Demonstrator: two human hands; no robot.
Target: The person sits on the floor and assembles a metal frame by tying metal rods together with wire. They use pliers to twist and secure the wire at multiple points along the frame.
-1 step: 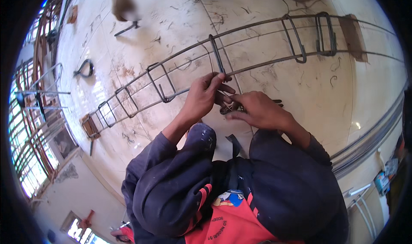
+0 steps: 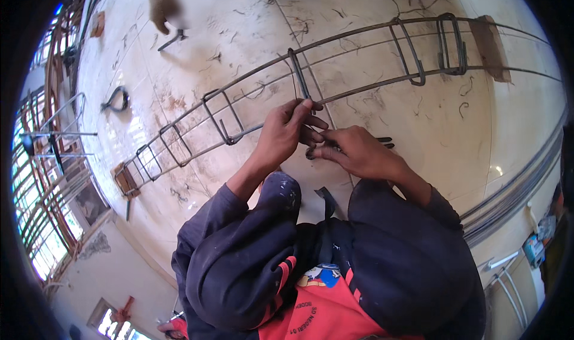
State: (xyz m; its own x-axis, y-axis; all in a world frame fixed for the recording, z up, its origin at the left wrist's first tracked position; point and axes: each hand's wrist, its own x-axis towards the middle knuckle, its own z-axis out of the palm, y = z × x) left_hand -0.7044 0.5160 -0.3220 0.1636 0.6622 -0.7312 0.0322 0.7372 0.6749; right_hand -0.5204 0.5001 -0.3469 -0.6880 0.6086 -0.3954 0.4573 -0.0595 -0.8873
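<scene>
A long rebar cage (image 2: 353, 93) of thin steel bars and square stirrups lies across the floor in front of me. My left hand (image 2: 286, 128) is closed at its near bar, with thumb and fingers pinched on the lower end of a stirrup (image 2: 299, 74). Close beside it, my right hand (image 2: 362, 153) is closed, its thumb and forefinger meeting near my left fingertips. Two dark handles (image 2: 387, 143) of a tool like pincers stick out past my right hand, which seems to hold it. Any wire between my fingers is too small to make out.
Wooden blocks (image 2: 489, 47) (image 2: 127, 178) prop both cage ends. Another person's gloved hand (image 2: 164, 8) is beyond the cage, by a dark metal tool (image 2: 172, 40). A coil of wire (image 2: 117, 98) and scattered wire bits lie on the tiles. Long bars (image 2: 514, 187) run along the right.
My right thumb and fingers have drawn together near my left fingertips, and the light wire strands there no longer show. The other person's gloved hand has shifted slightly.
</scene>
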